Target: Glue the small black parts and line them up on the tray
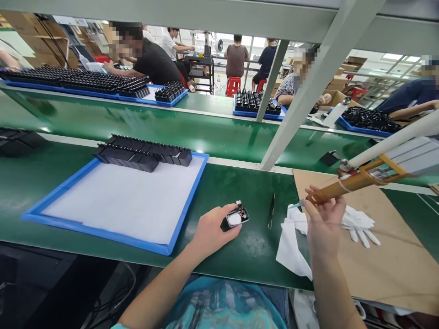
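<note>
My left hand [214, 228] grips a small open black housing [237, 217] between thumb and fingers, just above the green bench. A white piece and some wiring show inside it, with a small white connector at its top. My right hand [324, 214] has its fingers around the front end of an amber glue dispenser [334, 188]. Its thin pale-blue nozzle points left, over a crumpled white cloth [291, 249] and apart from the housing. Between my hands a pair of dark tweezers [271, 210] lies on the bench.
On the left, a blue-rimmed tray [168, 246] bears rows of black housings [147, 153] at its back. White gloves [360, 224] lie on a cardboard sheet [387, 269] at right. A slanted metal post [302, 100] rises behind the bench. Co-workers sit beyond, near more filled trays [254, 103].
</note>
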`<state>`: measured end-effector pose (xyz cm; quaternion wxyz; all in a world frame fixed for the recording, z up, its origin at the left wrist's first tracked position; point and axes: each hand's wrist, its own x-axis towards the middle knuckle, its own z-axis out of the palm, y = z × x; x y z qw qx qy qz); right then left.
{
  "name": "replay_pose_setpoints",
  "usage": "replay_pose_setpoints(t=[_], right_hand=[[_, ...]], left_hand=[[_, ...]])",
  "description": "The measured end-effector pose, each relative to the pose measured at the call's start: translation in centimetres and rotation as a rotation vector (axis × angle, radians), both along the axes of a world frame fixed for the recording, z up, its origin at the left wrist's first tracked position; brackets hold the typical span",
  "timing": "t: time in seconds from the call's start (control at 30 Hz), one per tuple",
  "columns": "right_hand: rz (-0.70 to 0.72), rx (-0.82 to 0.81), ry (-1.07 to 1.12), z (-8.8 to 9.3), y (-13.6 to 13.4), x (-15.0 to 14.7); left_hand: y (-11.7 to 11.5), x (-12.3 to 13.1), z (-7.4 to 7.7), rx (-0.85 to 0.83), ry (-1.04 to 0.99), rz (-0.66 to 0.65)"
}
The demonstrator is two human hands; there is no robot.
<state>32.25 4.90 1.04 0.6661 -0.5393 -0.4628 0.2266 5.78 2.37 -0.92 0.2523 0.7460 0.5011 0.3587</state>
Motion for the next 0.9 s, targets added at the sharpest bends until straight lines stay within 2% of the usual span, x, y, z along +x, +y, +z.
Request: replay_pose_setpoints(t=[0.13, 0.23, 0.4, 0.43, 0.57, 0.67, 0.73, 0.8, 0.9], right_hand=[[0.06, -0.021, -0.01, -0.4, 1.9, 3.2], [0.049, -0.018, -0.046, -1.0, 2.6, 4.3], [-0.144, -0.011, -0.349, -2.3, 2.0, 4.2], [-0.129, -0.059, -0.452, -2.7, 1.8, 4.0], [0.207, -0.303, -0.958, -4.8, 1.3, 2.1], [0.304, -0.247, -1.16, -6.5, 1.3, 0.7], [0.329, -0.22, -1.147, -7.0, 1.2, 0.2], [0.384, -0.248, -1.025, -6.8, 1.0, 0.2], [0.516, -0.399, -0.638, -5.5, 0.4, 0.3]], left_hand=[[0.0, 0.1, -0.6, 0.073, -0.122, -0.072], [-0.1, 0.1, -0.9, 0.119, -0.169, -0.07], [-0.1, 0.1, -1.0, 0.186, -0.181, -0.011], [-0.1, 0.0, -1.0, 0.205, -0.17, -0.003], [-0.1, 0.0, -1.2, 0.277, -0.095, 0.008], [-0.1, -0.1, -1.5, 0.294, -0.065, -0.003], [-0.1, -0.2, -1.7, 0.294, -0.05, -0.01], [-0.1, -0.2, -1.6, 0.279, -0.043, -0.007], [-0.2, -0.1, -1.3, 0.217, -0.072, 0.003]])
